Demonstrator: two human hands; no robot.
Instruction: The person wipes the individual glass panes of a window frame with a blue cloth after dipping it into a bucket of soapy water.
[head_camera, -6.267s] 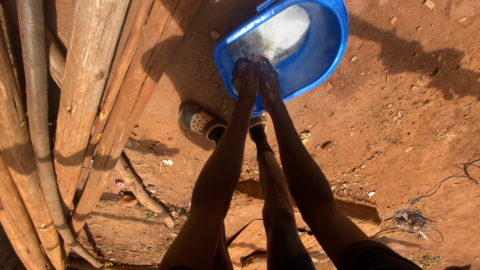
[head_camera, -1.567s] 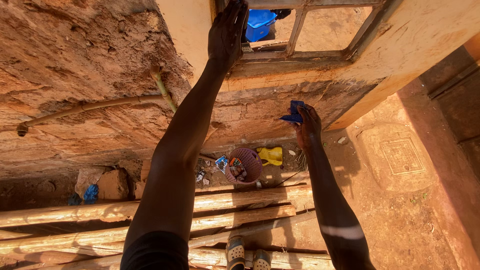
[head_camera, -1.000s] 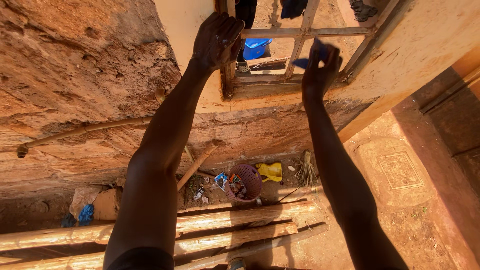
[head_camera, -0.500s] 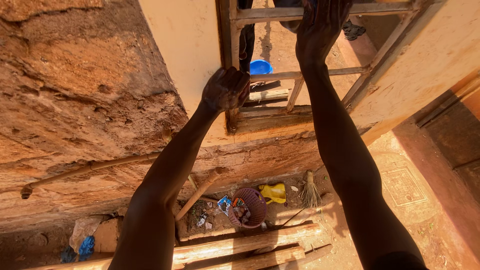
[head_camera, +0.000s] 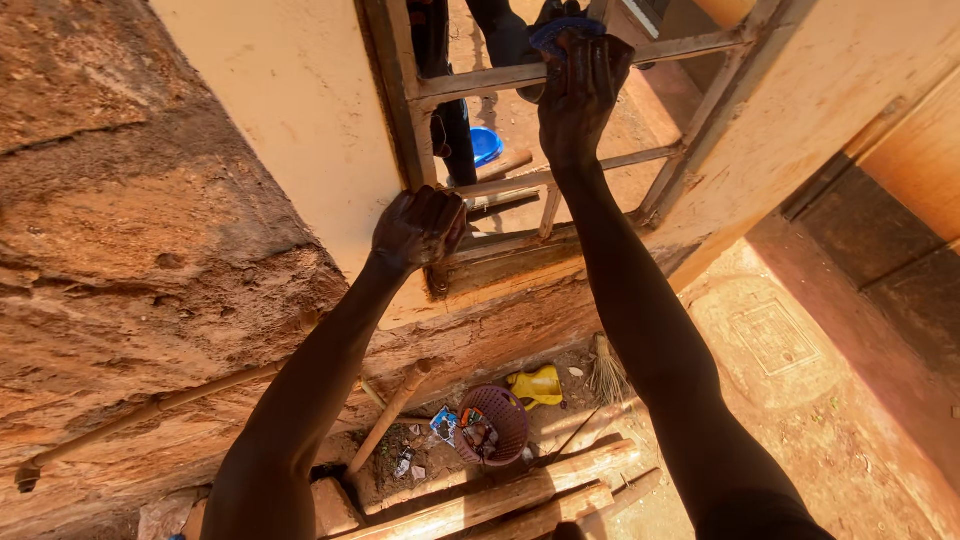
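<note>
L hand (head_camera: 418, 228) clamped on window frame (head_camera: 400, 120) upright, prob. for support. Blue cloth (head_camera: 560, 30) pressed by R hand (head_camera: 580, 85), fingers closed over it, against far crossbar (head_camera: 690, 45). Purple basket (head_camera: 492, 425) noted below.

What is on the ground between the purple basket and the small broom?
In the head view, a yellow plastic container lies between the purple basket and the broom, at the wall's foot.
</note>
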